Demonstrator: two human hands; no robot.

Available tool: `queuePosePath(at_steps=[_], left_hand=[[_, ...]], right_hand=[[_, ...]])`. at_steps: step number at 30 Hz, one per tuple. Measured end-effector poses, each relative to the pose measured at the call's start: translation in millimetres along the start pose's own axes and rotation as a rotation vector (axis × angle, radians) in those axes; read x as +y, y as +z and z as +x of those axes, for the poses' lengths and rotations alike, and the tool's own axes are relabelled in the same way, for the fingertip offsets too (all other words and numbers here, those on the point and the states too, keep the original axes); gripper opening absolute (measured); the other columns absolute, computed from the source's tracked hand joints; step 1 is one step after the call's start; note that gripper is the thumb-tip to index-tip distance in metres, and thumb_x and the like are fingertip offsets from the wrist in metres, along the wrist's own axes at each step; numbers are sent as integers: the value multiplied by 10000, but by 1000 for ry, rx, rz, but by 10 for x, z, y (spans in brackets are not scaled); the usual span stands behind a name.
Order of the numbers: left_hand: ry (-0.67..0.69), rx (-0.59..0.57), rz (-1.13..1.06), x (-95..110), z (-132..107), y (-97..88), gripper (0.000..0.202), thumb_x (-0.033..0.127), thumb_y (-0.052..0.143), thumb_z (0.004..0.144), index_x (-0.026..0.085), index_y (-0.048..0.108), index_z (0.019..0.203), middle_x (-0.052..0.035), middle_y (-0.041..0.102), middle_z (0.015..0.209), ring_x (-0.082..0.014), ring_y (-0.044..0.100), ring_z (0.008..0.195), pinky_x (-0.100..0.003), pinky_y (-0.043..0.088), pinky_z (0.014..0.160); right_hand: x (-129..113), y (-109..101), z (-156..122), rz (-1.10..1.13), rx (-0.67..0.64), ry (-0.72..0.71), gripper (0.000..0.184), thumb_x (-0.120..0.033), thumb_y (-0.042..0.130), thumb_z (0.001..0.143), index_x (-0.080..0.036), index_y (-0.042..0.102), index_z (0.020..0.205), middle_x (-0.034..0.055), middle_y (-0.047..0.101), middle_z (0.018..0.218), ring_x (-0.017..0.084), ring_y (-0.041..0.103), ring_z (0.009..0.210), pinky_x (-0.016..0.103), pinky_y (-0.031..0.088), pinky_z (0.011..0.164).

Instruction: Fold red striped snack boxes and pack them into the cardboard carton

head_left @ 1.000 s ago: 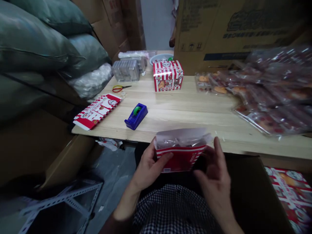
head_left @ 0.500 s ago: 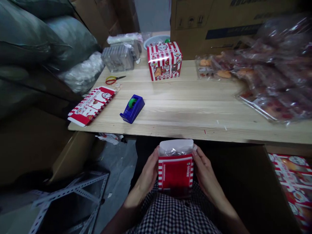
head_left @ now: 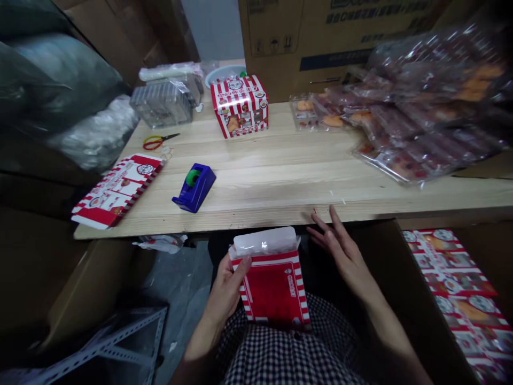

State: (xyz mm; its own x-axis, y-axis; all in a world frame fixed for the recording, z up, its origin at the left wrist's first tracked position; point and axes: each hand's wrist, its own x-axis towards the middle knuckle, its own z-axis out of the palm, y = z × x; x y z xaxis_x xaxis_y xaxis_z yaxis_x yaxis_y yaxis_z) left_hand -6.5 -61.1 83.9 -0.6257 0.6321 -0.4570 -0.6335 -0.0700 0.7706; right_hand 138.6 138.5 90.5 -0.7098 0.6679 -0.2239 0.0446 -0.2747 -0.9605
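My left hand (head_left: 228, 289) grips the left side of a red-and-white striped carton (head_left: 274, 286) that stands on my lap, below the table edge. A clear plastic pack (head_left: 264, 241) sticks out of the carton's open top. My right hand (head_left: 340, 251) hovers just right of the carton with its fingers spread, touching nothing. A blue tape dispenser (head_left: 194, 187) with a green roll sits on the wooden table (head_left: 280, 176), left of centre.
A finished striped box (head_left: 240, 105) stands at the table's back, flat cartons (head_left: 116, 190) lie at the left edge, and scissors (head_left: 158, 140) lie near clear trays (head_left: 164, 101). Wrapped snack packs (head_left: 409, 123) pile at the right. Boxed cartons (head_left: 452, 289) fill a case at lower right.
My right hand has let go of the carton and moved up and to the right, fingers spread. The left hand keeps its hold. The view has shifted right.
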Motion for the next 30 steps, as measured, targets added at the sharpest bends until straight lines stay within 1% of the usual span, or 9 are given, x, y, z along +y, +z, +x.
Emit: queuePosePath(at_steps=[2, 4, 6, 8, 11, 16, 21, 25, 30], left_hand=[[19, 0, 48, 12, 10, 24, 402, 394, 716, 859, 192, 652, 1200, -78, 762, 1087, -257, 710, 1042, -388, 533, 969], [48, -10, 128, 17, 15, 67, 438, 401, 709, 864, 205, 632, 1248, -73, 748, 1144, -261, 685, 1099, -379, 515, 994], [68, -49, 189, 28, 10, 119, 468, 413, 692, 879, 218, 609, 1297, -74, 714, 1231, -264, 641, 1179, -369, 481, 1038], [54, -112, 141, 37, -5, 155, 505, 494, 603, 924, 221, 579, 1349, -83, 672, 1307, -266, 596, 1244, -370, 436, 1085], [-12, -164, -77, 24, -22, 155, 590, 610, 423, 967, 208, 571, 1373, -96, 664, 1308, -276, 580, 1258, -403, 408, 1105], [-20, -102, -157, -9, -20, 117, 386, 413, 647, 904, 183, 689, 1211, -73, 722, 1186, -289, 618, 1195, -392, 431, 1063], [-38, -161, -64, -27, -109, 75, 391, 381, 590, 943, 165, 665, 1261, -103, 691, 1257, -294, 599, 1229, -361, 458, 1015], [-106, -70, -95, -91, -163, -3, 423, 368, 642, 910, 176, 646, 1287, -98, 700, 1250, -291, 607, 1232, -381, 453, 1030], [-187, -12, -156, 4, -51, -9, 341, 191, 756, 740, 161, 722, 1078, -63, 775, 975, -254, 720, 954, -333, 518, 875]], right_hand=[[-17, 19, -16, -12, -24, 97, 559, -556, 564, 958, -428, 423, 1485, 4, 579, 1452, 241, 615, 1242, 506, 313, 1188], [14, 124, -72, 84, -70, 223, 475, -585, 525, 965, -355, 582, 1378, 27, 649, 1366, 246, 626, 1218, 477, 373, 1155], [77, 263, -131, 205, -50, 303, 404, -576, 554, 952, -312, 680, 1231, 23, 690, 1296, 250, 631, 1198, 439, 452, 1088], [139, 377, -166, 268, 15, 321, 326, -543, 617, 925, -292, 709, 1112, 6, 716, 1232, 247, 646, 1155, 397, 501, 1019], [186, 459, -165, 285, 40, 317, 260, -492, 655, 911, -255, 712, 1003, 8, 743, 1141, 247, 675, 1070, 356, 537, 923], [214, 518, -140, 320, 78, 357, 260, -448, 721, 861, -243, 699, 1019, 19, 773, 969, 248, 716, 876, 350, 563, 769], [240, 561, -147, 296, 69, 339, 257, -382, 786, 800, -227, 697, 984, 13, 767, 854, 209, 701, 710, 322, 553, 686], [231, 558, -142, 245, 89, 286, 239, -375, 791, 775, -222, 701, 936, 11, 760, 822, 177, 647, 612, 301, 522, 624], [186, 594, -117, 257, -5, 323, 193, -322, 815, 733, -222, 663, 799, -16, 710, 745, 152, 611, 621, 255, 484, 607]])
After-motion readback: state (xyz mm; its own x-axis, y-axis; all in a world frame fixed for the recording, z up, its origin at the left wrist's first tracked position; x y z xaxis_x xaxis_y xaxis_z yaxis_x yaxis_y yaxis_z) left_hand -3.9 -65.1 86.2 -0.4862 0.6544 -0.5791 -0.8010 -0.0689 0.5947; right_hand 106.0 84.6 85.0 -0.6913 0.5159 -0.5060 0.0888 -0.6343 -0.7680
